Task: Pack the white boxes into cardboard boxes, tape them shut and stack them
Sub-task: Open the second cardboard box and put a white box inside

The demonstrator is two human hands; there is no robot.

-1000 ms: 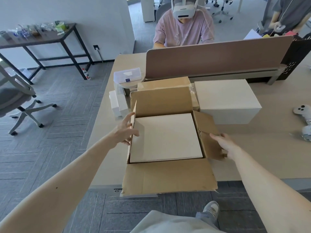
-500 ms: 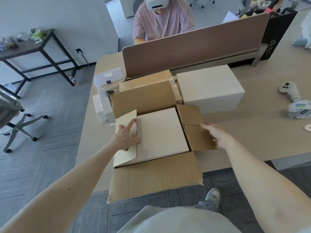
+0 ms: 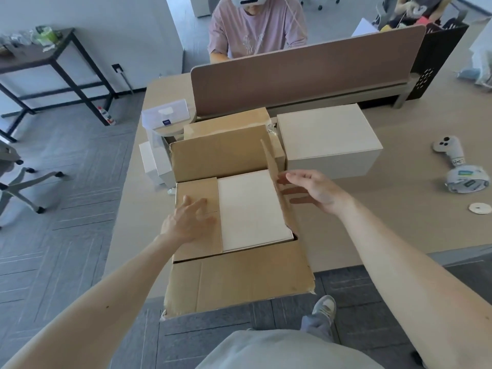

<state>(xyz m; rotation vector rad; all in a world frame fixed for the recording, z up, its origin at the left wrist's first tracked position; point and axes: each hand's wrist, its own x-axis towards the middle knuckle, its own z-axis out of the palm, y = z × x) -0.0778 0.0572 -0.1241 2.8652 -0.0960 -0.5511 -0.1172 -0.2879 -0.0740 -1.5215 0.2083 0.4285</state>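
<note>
Cardboard is being folded shut: the cardboard box (image 3: 239, 278) sits at the near edge of the worktop (image 3: 399, 222) with a white box (image 3: 253, 209) lying inside. The left hand (image 3: 186, 222), fingers spread flat, presses the left flap (image 3: 195, 189) down onto it. The right hand (image 3: 316, 191), fingers straight, pushes the upright right flap (image 3: 274, 166). Next, that flap needs folding down, then the long ones, before taping.
</note>
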